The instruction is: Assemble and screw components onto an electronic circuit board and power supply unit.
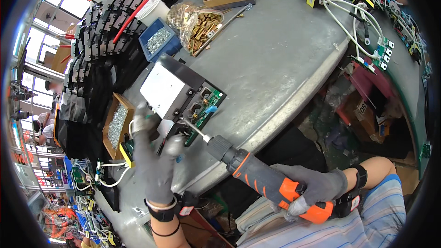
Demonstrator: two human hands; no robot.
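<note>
My right hand [317,183], in a grey glove, is wrapped round an orange and black power screwdriver [257,172]. Its long bit reaches to the near edge of a boxy electronic unit [167,89] with a white panel and dark housing. A green circuit board [206,108] with a blue part shows along the unit's right side. Blurred by motion, my left hand [156,160], also gloved in grey, hovers at the unit's near end. Its thumb stands apart from its fingers, and I see nothing between them.
Left of the unit lies a cardboard box of small screws [118,126]. Behind it are a blue bin of screws [158,39], a bag of brass-coloured pieces [202,27] and a white tub [153,11]. Stacked black housings [98,32] rise at the left. Wired boards [367,23] line the right edge.
</note>
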